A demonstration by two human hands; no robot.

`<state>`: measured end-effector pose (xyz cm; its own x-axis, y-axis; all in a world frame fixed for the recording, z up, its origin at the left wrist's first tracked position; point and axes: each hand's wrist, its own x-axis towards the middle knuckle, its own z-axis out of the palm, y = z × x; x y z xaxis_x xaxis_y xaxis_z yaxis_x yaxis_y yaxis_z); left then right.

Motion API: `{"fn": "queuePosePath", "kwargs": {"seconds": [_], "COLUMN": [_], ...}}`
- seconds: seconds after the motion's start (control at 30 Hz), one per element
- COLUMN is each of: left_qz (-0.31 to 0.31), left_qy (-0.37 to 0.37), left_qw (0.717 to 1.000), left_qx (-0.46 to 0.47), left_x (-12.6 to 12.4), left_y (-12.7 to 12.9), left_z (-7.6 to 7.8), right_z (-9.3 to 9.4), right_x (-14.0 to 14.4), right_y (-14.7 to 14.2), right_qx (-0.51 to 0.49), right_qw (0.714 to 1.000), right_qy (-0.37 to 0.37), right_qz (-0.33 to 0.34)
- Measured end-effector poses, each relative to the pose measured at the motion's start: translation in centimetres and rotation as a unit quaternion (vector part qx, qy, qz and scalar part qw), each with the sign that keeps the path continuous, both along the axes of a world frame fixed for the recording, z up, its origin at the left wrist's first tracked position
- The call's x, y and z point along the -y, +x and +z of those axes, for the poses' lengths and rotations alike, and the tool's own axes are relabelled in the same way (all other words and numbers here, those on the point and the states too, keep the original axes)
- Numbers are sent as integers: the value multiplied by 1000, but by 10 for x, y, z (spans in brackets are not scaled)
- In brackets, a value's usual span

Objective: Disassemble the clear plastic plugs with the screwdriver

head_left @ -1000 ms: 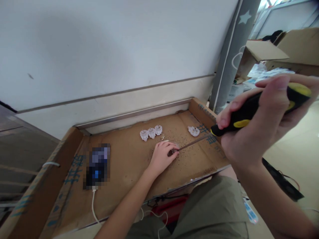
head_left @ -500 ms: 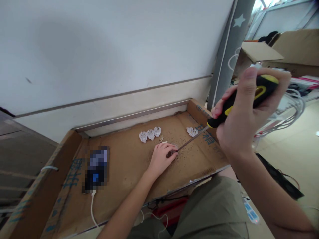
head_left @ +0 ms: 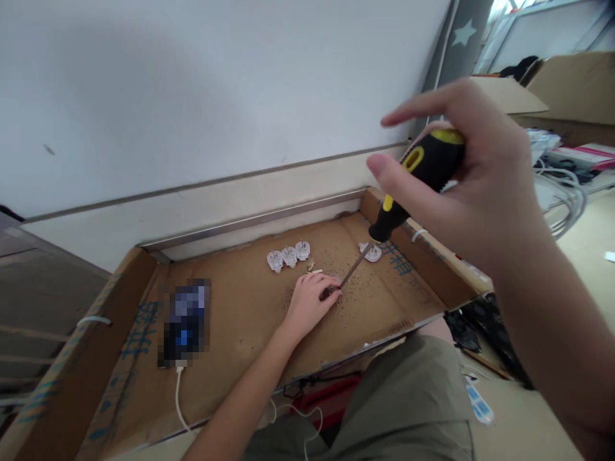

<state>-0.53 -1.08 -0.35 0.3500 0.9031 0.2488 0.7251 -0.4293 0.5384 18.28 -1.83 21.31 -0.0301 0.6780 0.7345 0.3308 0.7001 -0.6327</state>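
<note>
My right hand (head_left: 485,166) has a screwdriver (head_left: 423,173) with a black and yellow handle. Its thumb and index finger are spread off the handle, while the palm and other fingers stay against it. The shaft slants down and left to the fingertips of my left hand (head_left: 312,301). That hand is closed low on the cardboard, around a small dark thing (head_left: 328,292) mostly hidden by the fingers. Small dark bits lie scattered around it. Three white plugs (head_left: 289,256) with metal prongs stand in a row behind, and another white plug (head_left: 373,253) lies by the shaft.
The cardboard tray (head_left: 230,378) has raised sides and a metal rail at the back, against a white wall (head_left: 192,96). A blurred-out phone-like device (head_left: 186,323) with a white cable (head_left: 177,400) lies left. Coiled cables (head_left: 569,198) and an open carton (head_left: 576,86) are at right.
My right hand has moved left and its thumb and index finger have opened off the handle. The screwdriver stands steeper. My left hand stays in place.
</note>
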Motion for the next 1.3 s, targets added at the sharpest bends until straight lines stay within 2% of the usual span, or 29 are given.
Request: {"fn": "queuePosePath", "kwargs": {"seconds": [0.07, 0.1, 0.17, 0.23, 0.3, 0.4, 0.5, 0.53, 0.6, 0.67, 0.73, 0.8, 0.93, 1.0, 1.1, 1.17, 1.3], "left_qz": [-1, -1, 0, 2, 2, 0, -1, 0, 3, 3, -1, -5, -6, -5, -2, 1, 2], "left_qy": [-3, -4, -8, -11, -13, -14, -13, -12, -10, -9, -9, -8, -7, -7, -7, -7, -5], "left_qw": [1000, 1000, 1000, 1000, 1000, 1000, 1000, 1000, 1000, 1000, 1000, 1000, 1000, 1000, 1000, 1000, 1000], "left_qx": [-1, -1, -3, -4, -4, -2, 1, 2, 4, 5, 5, 7, 11, 11, 9, 9, 13], "left_x": [0, 0, 0, -1, -1, 0, -1, -1, -2, -4, -5, -7, -7, -6, -5, -5, -6], "left_y": [-1, -1, -1, -1, 0, 1, 1, 1, 0, -1, -3, -4, -3, -3, -2, -2, -3], "left_z": [0, 0, 0, 0, 1, 2, 1, 1, -1, -2, -3, -3, -2, -2, -1, -1, -1], "right_z": [15, 23, 38, 50, 55, 55, 54, 56, 62, 69, 72, 69, 58, 57, 58, 57, 50], "right_x": [-3, -5, -12, -19, -25, -27, -22, -21, -22, -27, -33, -38, -41, -41, -36, -30, -18], "right_y": [5, 6, 9, 11, 10, 7, 1, 0, -2, -1, 2, 5, 6, 5, 3, 1, -10], "right_qx": [122, 166, 191, 245, 330, 410, 420, 421, 437, 474, 493, 484, 440, 431, 479, 513, 511], "right_qw": [991, 985, 978, 957, 935, 912, 899, 897, 895, 879, 863, 870, 895, 898, 878, 858, 852], "right_qy": [5, -11, -84, -134, -101, 6, 22, 24, 10, -51, -102, -84, -6, 1, -16, -8, 44], "right_qz": [-48, -42, 13, 74, 83, 4, -120, -134, -85, 8, 52, 33, -80, -88, -8, 9, -104]}}
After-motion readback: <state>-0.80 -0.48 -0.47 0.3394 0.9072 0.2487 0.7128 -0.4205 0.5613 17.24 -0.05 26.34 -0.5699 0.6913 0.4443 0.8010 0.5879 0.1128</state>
